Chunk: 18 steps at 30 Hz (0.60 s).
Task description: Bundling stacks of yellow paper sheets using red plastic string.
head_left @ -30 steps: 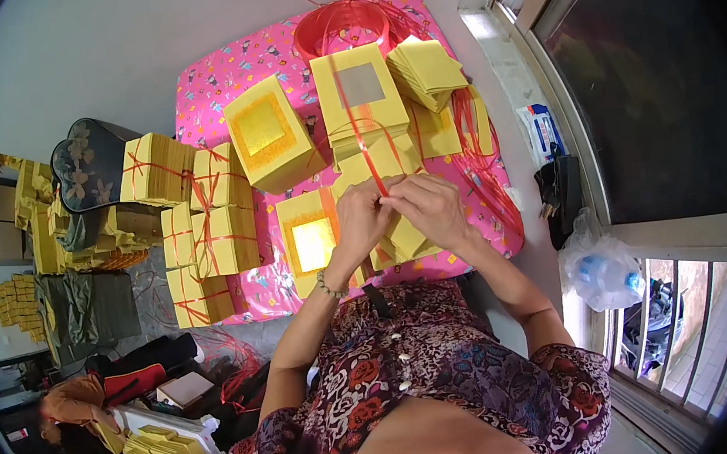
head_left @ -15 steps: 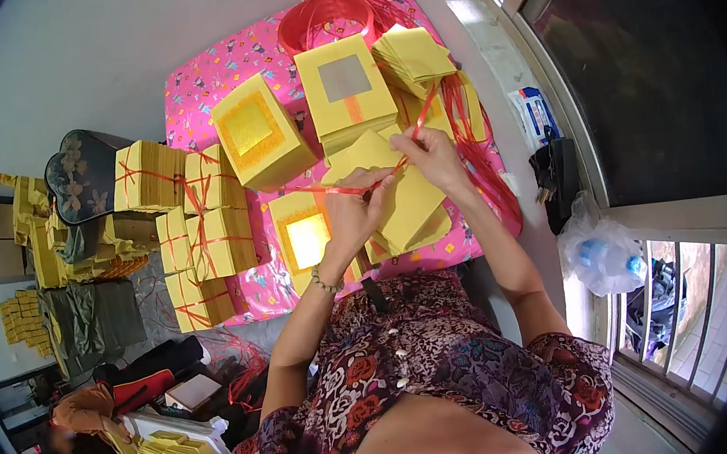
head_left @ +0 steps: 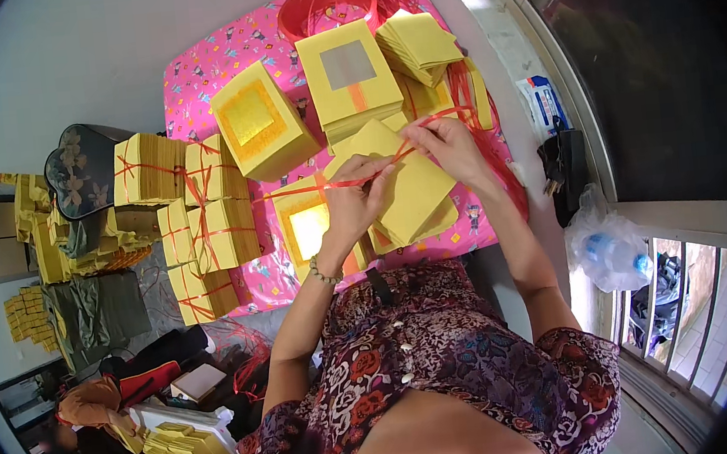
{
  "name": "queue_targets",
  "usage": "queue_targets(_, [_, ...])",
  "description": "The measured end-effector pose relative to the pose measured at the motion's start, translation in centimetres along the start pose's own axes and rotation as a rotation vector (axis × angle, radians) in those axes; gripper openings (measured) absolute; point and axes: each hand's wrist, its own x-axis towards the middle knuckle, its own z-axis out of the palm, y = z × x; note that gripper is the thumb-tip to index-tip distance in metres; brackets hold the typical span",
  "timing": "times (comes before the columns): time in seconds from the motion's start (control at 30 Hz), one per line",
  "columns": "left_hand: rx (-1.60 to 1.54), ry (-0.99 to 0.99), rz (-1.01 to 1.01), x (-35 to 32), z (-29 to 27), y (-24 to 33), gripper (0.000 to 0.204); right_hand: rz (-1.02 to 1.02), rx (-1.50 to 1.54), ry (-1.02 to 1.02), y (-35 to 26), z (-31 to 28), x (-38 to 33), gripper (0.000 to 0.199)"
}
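A stack of yellow paper sheets (head_left: 407, 183) lies on the pink patterned cloth (head_left: 209, 75) in front of me. My left hand (head_left: 357, 201) pinches a red string (head_left: 376, 171) at the stack's left edge. Gripping the same string at the stack's upper right corner is my right hand (head_left: 452, 144). The string runs taut across the top of the stack between both hands. A yellow stack with a glowing gold square (head_left: 307, 228) lies just left of my left hand.
Tied yellow bundles (head_left: 197, 230) are piled at the left. Loose stacks with gold (head_left: 262, 127) and silver (head_left: 348, 71) squares sit further back, with a coil of red string (head_left: 329, 3) behind. A window (head_left: 628, 70) and a plastic bag (head_left: 610, 247) are at right.
My hands have moved apart, pulling the red string flat across the stack. One second ago they were together over the stack with the string pointing up.
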Motion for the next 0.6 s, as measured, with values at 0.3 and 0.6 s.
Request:
queue_targets(0.3, [0.145,0.0,0.239,-1.3,-0.6,-2.1,0.01,0.071,-0.319,0.153,4.6,0.3,0.4,0.028])
queue_targets(0.6, [0.036,0.056,0.219,-1.7,-0.4,-3.3,0.007,0.207,-0.296,0.126,5.3,-0.3,0.8,0.028])
